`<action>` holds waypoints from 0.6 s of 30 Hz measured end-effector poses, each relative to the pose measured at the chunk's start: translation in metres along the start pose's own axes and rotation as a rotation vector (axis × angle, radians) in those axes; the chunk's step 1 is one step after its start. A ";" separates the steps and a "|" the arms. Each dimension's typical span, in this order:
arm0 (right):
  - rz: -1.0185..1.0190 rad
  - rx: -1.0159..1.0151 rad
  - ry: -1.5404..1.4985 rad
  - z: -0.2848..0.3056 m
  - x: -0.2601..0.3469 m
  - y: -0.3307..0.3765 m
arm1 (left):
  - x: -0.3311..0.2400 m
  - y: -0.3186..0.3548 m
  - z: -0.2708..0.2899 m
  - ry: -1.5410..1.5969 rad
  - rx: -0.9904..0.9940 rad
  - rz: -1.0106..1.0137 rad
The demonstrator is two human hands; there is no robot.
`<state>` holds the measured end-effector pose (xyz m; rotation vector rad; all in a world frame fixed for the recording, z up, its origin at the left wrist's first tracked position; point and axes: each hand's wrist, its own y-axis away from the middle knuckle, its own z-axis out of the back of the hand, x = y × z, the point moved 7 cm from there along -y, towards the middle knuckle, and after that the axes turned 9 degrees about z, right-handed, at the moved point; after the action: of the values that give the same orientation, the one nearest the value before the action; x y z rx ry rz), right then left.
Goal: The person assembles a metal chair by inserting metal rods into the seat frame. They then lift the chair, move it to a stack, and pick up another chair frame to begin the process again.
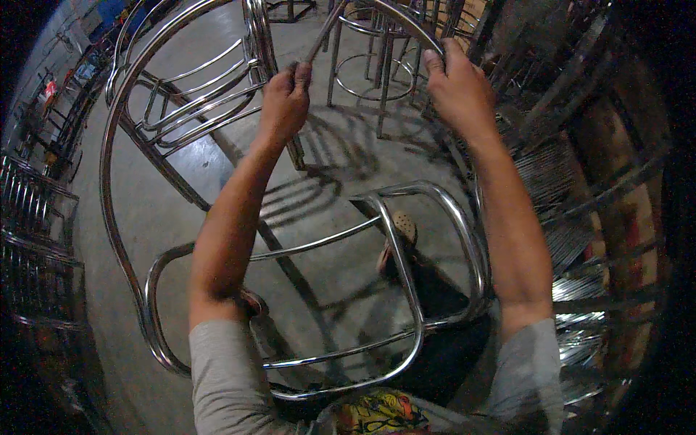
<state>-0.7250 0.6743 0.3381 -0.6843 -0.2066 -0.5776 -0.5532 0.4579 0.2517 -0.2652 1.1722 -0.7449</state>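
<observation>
A large chair-like frame of bent shiny metal tube (pixel 107 196) stands close in front of my body, its curved tubes reaching from low near my waist to the top of the view. My right hand (pixel 461 90) is closed around a curved tube (pixel 406 23) at the upper right, thumb along it. My left hand (pixel 285 101) is held up to the left of it, fingers closed on a thin dark metal bar (pixel 323 36) that slants up toward the same curved tube. Whether bar and tube are joined cannot be made out. Both arms are stretched forward.
Another tube frame with curved crossbars (pixel 206 109) stands on the grey concrete floor (pixel 326 156) ahead. Stool frames with round rings (pixel 373 76) are beyond. Stacked metal frames (pixel 36 239) line the left; bundled rods (pixel 580 319) lie at right. My foot (pixel 403 228) shows through the tubes.
</observation>
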 end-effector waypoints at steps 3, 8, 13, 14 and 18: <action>0.105 -0.035 -0.078 -0.002 0.006 -0.001 | 0.010 0.019 -0.032 0.777 0.648 0.542; 0.083 -0.085 -0.017 -0.001 0.009 0.003 | -0.021 0.001 0.006 -0.082 0.138 0.103; 0.048 -0.039 -0.003 0.005 0.016 0.004 | -0.035 -0.001 -0.003 -0.114 -0.003 0.085; 0.021 0.008 -0.006 0.003 0.014 0.003 | -0.039 0.005 -0.012 -0.011 -0.072 0.063; 0.013 0.031 -0.016 0.004 0.011 -0.001 | -0.043 0.022 -0.071 0.291 -0.184 0.204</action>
<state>-0.7161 0.6714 0.3458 -0.6598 -0.2252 -0.5554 -0.6164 0.5151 0.2430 -0.1896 1.5230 -0.5064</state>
